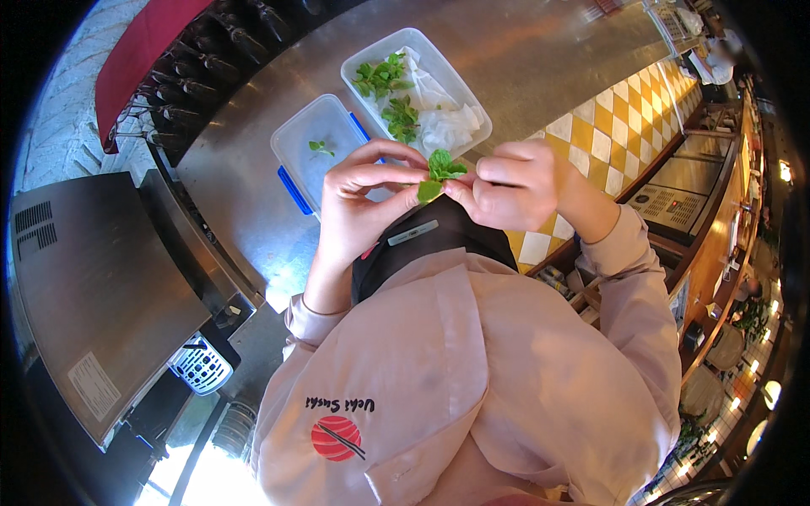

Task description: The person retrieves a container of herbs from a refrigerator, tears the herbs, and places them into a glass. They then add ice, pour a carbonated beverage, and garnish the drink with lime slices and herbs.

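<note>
Between my two hands is a small mint sprig (444, 166) with bright green leaves. My left hand (371, 179) pinches it between thumb and fingertips from the left. With fingers curled, my right hand (516, 184) pinches at the sprig's right side; the exact spot is partly hidden by the fingers. Just beyond my hands, a clear plastic container (472, 93) holds bunches of mint (400, 118) and crumpled white paper (447, 128). To its left lies a translucent lid (295, 126) with blue clips, and one small mint sprig (321, 148) rests on it.
The containers sit on a steel counter (540, 51). Dark bottles (219, 51) lie stacked at the far left, near a metal appliance (101, 287). Yellow and white floor tiles (591, 135) show at the right, beside a wooden counter (717, 261) with equipment.
</note>
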Motion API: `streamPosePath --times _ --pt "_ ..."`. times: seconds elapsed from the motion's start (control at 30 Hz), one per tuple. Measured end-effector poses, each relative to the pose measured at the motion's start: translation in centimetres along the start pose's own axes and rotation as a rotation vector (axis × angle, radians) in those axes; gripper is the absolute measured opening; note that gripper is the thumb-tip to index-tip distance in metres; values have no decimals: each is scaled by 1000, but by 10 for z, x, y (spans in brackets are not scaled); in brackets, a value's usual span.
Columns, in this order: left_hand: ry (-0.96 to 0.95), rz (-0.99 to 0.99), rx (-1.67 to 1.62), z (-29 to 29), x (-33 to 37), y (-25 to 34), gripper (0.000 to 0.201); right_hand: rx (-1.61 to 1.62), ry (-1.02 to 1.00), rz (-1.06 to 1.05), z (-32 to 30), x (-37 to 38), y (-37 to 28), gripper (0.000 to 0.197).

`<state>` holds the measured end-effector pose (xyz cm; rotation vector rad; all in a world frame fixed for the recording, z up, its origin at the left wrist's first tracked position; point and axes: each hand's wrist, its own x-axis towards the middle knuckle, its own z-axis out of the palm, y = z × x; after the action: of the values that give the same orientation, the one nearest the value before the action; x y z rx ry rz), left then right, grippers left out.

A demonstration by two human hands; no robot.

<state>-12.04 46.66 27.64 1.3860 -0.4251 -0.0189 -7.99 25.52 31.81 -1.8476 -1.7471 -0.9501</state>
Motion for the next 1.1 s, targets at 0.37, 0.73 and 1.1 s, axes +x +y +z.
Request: streamPosePath --times 0.37,0.73,1.1 --pt "460 40 -270 22 -6 -7 15 307 359 1041 46 -3 -31 12" --pt "309 -301 -600 31 -11 -32 9 1449 627 1464 57 -3 -57 14" --pt "457 -756 -885 26 63 -121 28 832 708 1611 134 -72 3 16"
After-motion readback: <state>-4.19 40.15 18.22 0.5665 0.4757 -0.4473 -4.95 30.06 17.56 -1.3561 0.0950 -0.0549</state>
